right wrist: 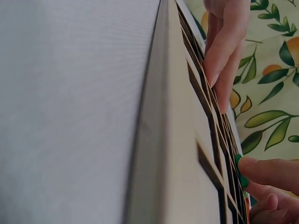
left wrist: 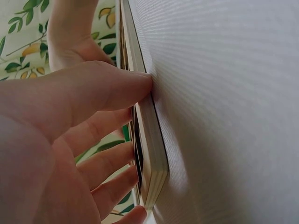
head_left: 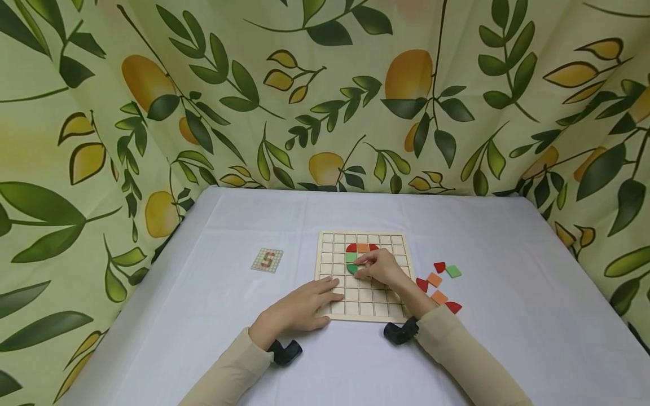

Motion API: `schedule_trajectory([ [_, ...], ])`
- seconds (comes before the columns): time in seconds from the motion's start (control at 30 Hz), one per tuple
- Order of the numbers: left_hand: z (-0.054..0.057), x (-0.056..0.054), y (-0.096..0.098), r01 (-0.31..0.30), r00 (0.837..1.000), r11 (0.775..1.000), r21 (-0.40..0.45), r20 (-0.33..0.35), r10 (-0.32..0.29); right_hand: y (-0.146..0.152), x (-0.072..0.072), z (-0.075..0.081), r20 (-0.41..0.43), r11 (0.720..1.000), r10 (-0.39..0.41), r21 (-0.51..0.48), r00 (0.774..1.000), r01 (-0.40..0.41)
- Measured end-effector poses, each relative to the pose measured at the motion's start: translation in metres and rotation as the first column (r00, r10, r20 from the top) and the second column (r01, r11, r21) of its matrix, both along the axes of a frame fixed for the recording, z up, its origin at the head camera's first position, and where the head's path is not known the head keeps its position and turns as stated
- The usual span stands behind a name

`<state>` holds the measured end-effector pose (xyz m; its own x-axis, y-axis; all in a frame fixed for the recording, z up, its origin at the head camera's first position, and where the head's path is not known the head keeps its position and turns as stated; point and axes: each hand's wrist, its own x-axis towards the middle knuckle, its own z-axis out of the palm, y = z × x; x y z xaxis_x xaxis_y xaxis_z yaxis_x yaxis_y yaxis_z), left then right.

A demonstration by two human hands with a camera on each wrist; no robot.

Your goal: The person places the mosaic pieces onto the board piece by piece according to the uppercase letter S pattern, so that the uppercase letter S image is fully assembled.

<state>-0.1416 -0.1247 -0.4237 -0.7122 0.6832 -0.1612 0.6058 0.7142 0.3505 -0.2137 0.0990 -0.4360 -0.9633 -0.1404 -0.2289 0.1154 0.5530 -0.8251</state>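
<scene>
The square wooden grid board (head_left: 352, 309) lies on the table. On its upper part sit a red quarter-round piece (head_left: 351, 248), an orange square (head_left: 363, 247), another red piece (head_left: 374, 247) and a light green square (head_left: 351, 257). My right hand (head_left: 384, 267) pinches a dark green quarter-round piece (head_left: 352, 270) just below the light green square; in the right wrist view a fingertip touches this green piece (right wrist: 241, 171). Spread fingers of my left hand (head_left: 299, 307) rest on the board's lower left, with the thumb (left wrist: 135, 84) against its front edge.
Right of the board lie loose pieces: a light green square (head_left: 453, 271), orange squares (head_left: 434, 279) and red quarter-rounds (head_left: 454, 307). A small pattern card (head_left: 267, 260) with a red figure lies to the left. Behind the white-covered table (head_left: 244, 217) hangs a leaf-patterned curtain (head_left: 325, 141).
</scene>
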Motion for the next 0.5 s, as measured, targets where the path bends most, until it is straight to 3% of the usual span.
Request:
schedule_trajectory([
  [0.5,-0.0004,-0.0001,-0.0001,0.01,1.0,1.0,0.01,0.0,-0.01,-0.0018,0.0012,0.0016,-0.021,1.0,-0.01,0.006,1.0,0.01],
])
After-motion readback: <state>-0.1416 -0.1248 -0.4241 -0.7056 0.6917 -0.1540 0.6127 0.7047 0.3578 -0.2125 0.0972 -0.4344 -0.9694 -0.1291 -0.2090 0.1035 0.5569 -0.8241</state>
